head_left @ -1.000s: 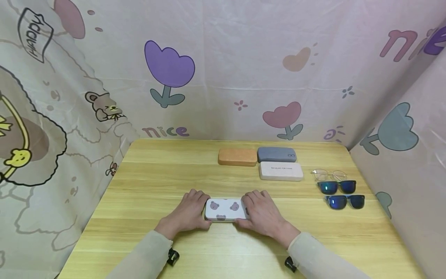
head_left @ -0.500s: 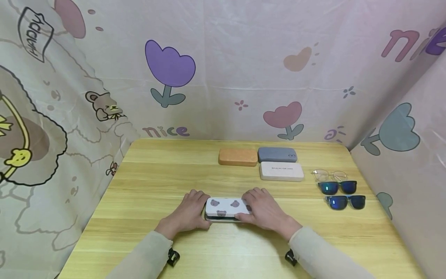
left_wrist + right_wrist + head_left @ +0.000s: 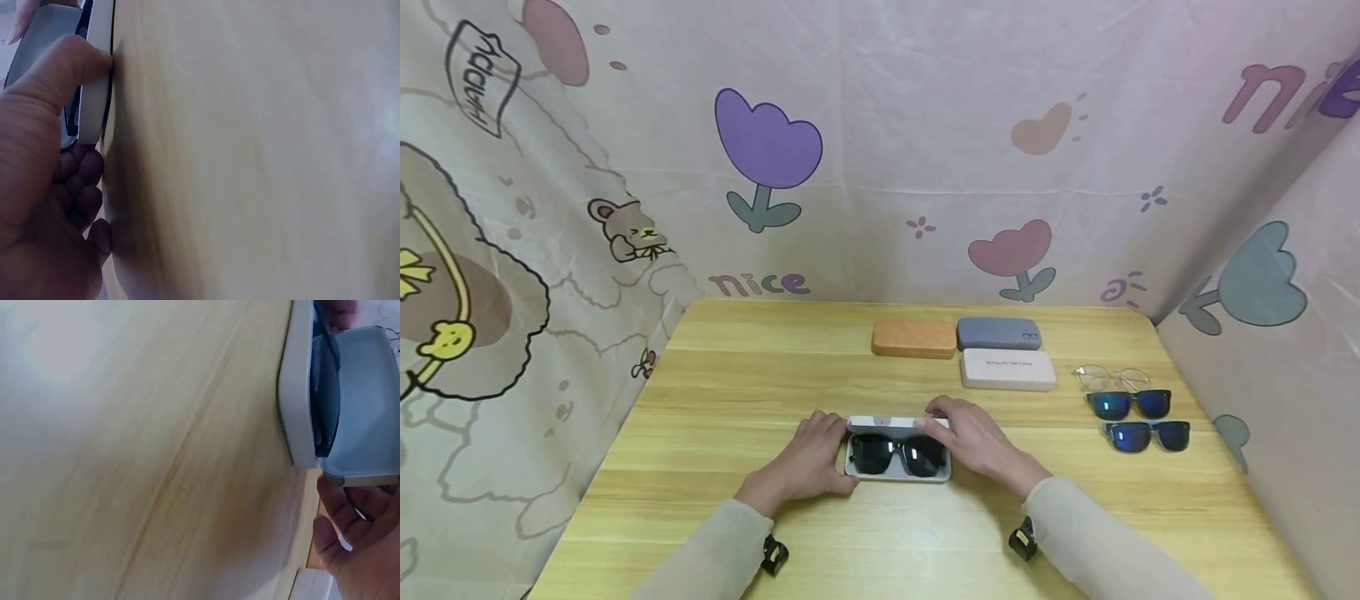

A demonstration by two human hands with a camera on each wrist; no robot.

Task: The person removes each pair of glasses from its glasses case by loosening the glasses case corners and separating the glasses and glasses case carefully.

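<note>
A white bear-print glasses case (image 3: 898, 479) lies on the table before me, its lid (image 3: 883, 422) raised at the back. Dark sunglasses (image 3: 874, 455) rest inside. My left hand (image 3: 802, 458) grips the case's left end, and the left wrist view has its thumb (image 3: 65, 65) against the front wall. At the right end, my right hand (image 3: 976, 440) holds the raised lid by its corner. Its fingertips meet the edge of the lid's grey lining (image 3: 365, 400) in the right wrist view.
Behind lie an orange case (image 3: 913, 337), a blue-grey case (image 3: 998, 333) and a white lettered case (image 3: 1007, 369). To the right are wire-rimmed glasses (image 3: 1112, 378) and two pairs of blue-lensed sunglasses (image 3: 1111, 406). A printed curtain (image 3: 880, 125) stands behind the wooden table (image 3: 760, 367).
The case's lid has swung up and back under my right hand, showing the dark sunglasses inside. My left hand has stayed at the left end.
</note>
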